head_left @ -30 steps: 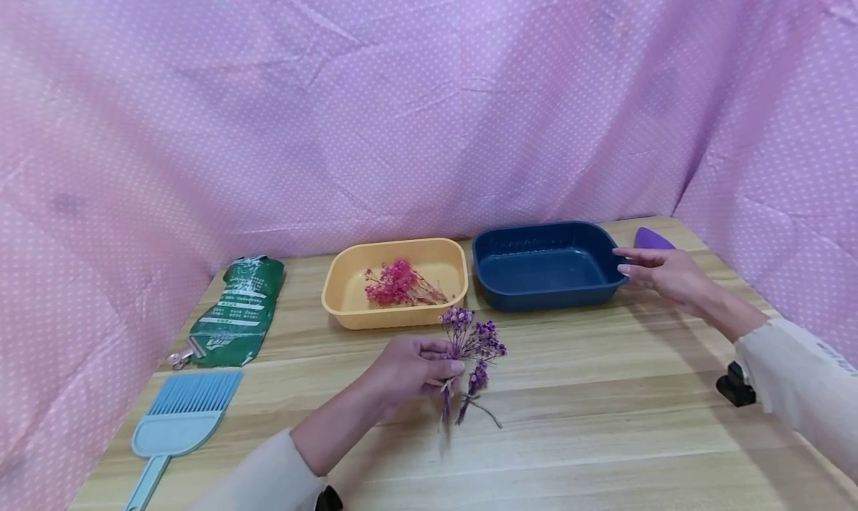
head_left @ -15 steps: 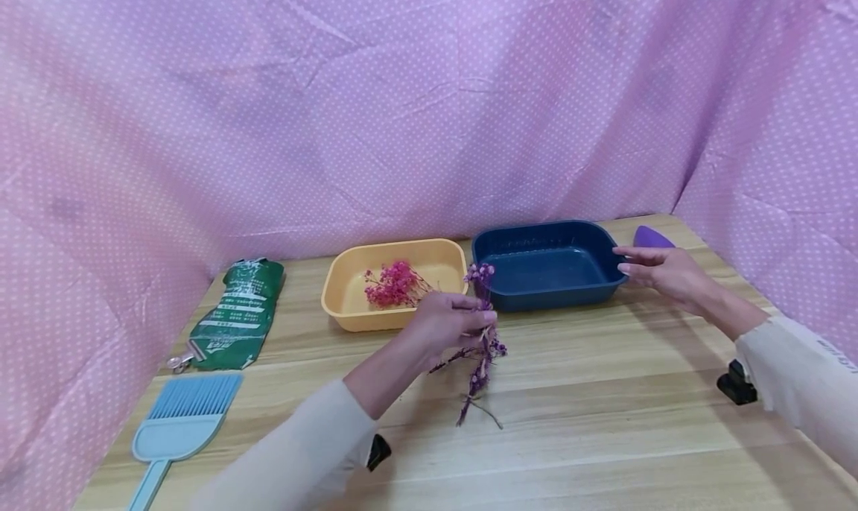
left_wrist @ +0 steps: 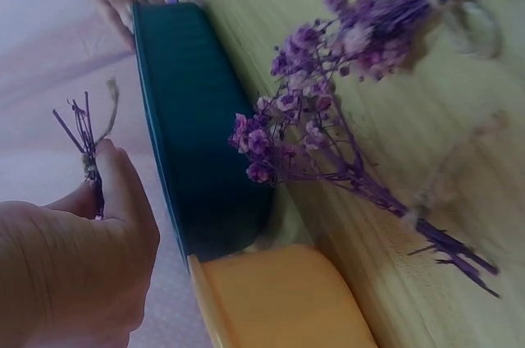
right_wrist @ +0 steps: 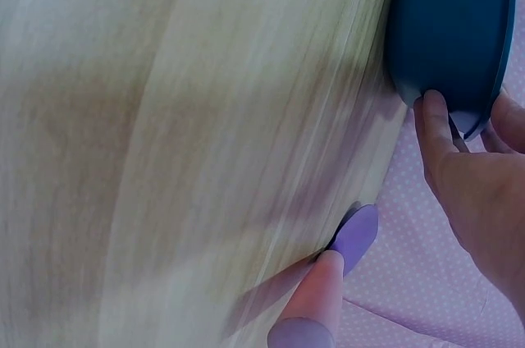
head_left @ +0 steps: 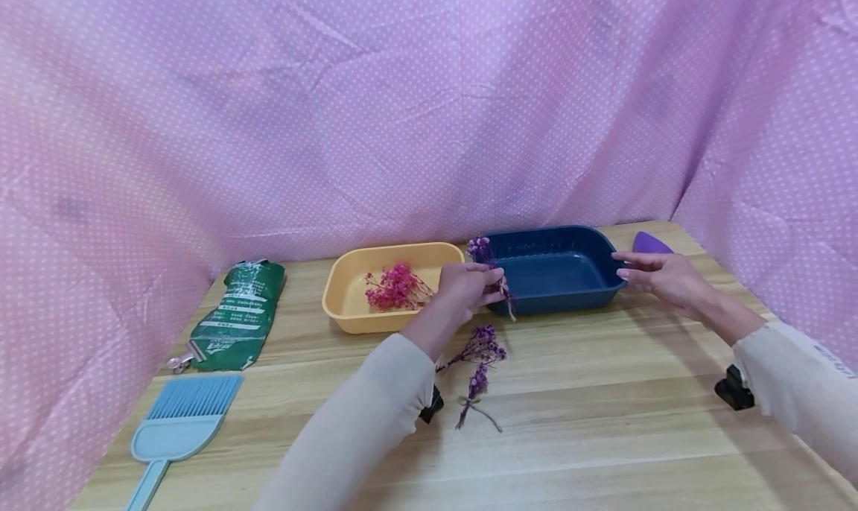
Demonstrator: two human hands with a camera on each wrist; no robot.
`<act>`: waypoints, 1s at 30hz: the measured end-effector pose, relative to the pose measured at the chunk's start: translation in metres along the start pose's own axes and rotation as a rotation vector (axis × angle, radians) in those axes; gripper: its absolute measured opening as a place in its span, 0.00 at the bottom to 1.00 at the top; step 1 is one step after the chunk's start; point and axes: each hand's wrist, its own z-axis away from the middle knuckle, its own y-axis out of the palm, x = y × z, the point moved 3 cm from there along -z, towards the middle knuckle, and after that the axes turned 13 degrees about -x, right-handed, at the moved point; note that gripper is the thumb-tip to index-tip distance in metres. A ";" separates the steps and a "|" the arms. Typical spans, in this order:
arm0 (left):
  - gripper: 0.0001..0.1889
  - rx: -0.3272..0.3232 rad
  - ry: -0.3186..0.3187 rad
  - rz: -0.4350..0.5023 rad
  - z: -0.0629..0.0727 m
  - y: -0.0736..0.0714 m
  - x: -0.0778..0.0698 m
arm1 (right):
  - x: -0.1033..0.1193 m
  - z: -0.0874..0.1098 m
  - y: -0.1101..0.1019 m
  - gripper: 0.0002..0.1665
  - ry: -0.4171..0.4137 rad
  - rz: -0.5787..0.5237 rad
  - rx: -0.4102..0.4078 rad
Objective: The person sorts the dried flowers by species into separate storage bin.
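Note:
My left hand [head_left: 462, 291] pinches the tied stems of a small bunch of purple dried flowers [head_left: 480, 250], whose heads overlap the left end of the dark blue basin [head_left: 556, 300]. In the left wrist view the bound stem ends [left_wrist: 89, 151] stick out past the thumb. Two more purple bunches, one upper bunch [head_left: 484, 343] and one lower bunch [head_left: 477, 383] tied with twine, lie on the wooden table below that hand. My right hand [head_left: 663, 276] touches the basin's right end with straight fingers [right_wrist: 435, 114].
Pink dried flowers [head_left: 397, 286] lie in a yellow basin [head_left: 375, 322] left of the blue one. A green bag [head_left: 237, 317] with a metal clip [head_left: 184, 358] and a light blue brush [head_left: 176, 429] are at left. Behind my right hand is a purple-bladed scoop [right_wrist: 357, 235].
My left hand has lifted one purple bunch off the table and carried it up and right to the blue basin's left end. The right hand stays at the basin's right end.

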 end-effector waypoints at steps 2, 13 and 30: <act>0.09 -0.016 -0.003 0.021 -0.004 0.003 -0.001 | -0.001 0.000 0.000 0.41 0.004 -0.005 0.002; 0.06 -0.073 -0.029 -0.007 -0.023 0.018 -0.004 | 0.000 -0.001 0.002 0.40 -0.020 0.030 0.001; 0.24 0.038 -0.112 0.021 -0.040 0.037 -0.004 | -0.002 -0.005 0.003 0.38 0.014 -0.007 0.003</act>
